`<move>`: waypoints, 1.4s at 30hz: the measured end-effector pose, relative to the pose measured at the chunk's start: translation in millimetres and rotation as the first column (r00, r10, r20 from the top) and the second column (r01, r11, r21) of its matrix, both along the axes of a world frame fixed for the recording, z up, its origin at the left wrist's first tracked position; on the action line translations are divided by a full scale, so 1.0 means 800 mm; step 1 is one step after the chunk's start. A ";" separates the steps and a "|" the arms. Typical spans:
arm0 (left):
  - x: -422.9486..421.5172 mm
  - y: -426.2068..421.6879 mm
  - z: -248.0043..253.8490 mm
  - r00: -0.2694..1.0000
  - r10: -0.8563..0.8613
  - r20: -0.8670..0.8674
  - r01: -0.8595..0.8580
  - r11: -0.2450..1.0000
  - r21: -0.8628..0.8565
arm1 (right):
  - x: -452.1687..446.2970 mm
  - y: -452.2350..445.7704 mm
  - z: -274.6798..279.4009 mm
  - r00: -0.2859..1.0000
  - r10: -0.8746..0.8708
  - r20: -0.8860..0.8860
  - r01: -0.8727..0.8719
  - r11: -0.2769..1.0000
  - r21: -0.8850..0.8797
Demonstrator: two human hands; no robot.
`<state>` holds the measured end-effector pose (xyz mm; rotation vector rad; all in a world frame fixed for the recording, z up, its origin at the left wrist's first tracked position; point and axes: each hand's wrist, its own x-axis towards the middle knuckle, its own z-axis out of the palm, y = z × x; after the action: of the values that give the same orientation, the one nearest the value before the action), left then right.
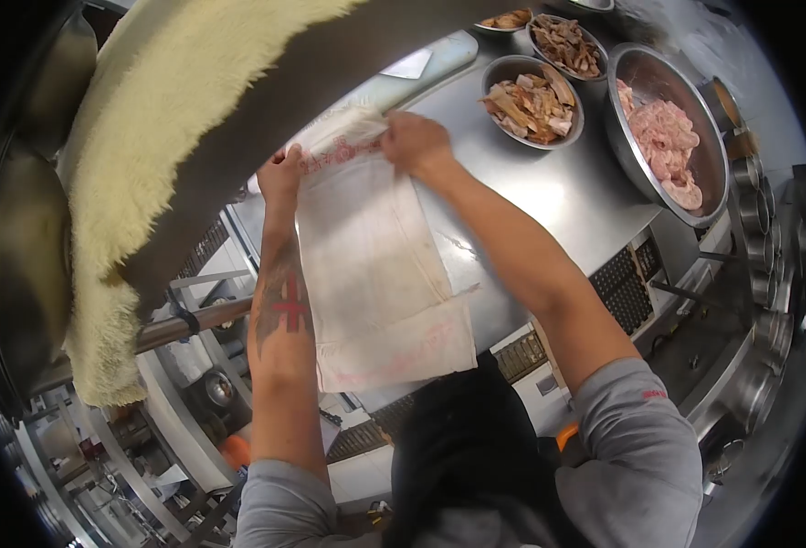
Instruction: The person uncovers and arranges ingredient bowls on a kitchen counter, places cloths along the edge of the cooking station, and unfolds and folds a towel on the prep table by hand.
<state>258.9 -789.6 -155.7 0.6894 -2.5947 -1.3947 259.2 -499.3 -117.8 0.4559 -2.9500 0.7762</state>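
Note:
A cream cloth (pixel 375 242) with faded red printing, perhaps a flattened cloth sack, hangs stretched from the steel worktop toward my body. At its far left corner, my left hand (pixel 279 173) is closed on the edge. My right hand (pixel 415 143) grips the far right corner, its fingers curled and slightly blurred. The top of the cloth is bunched between both hands. Its lower end, with a folded band, hangs in front of my black apron (pixel 462 429).
Past my right hand on the steel worktop (pixel 503 210) stand a bowl of sliced meat (pixel 531 105), another bowl (pixel 567 46) and a large basin (pixel 636 78) of pink raw meat. A pale cutting board (pixel 453 57) lies behind. Fuzzy yellow material (pixel 165 137) blocks the upper left.

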 end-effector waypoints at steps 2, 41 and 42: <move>-0.007 -0.005 0.012 0.954 -0.054 -0.295 0.090 0.990 0.109 | -0.021 0.032 0.024 0.964 -0.140 0.225 0.172 0.976 -0.130; 0.527 -0.021 0.131 0.582 -0.812 0.054 0.767 0.569 0.297 | 0.445 0.203 0.163 0.904 0.117 0.411 -0.193 0.970 0.148; 0.506 -0.019 0.133 0.636 -0.771 0.031 0.717 0.605 0.346 | 0.426 0.205 0.172 0.930 0.098 0.354 -0.158 0.977 0.145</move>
<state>663.9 -805.0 -49.2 -0.3958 -2.9899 -2.0540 599.8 -335.2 20.2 0.5839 -3.3633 0.6780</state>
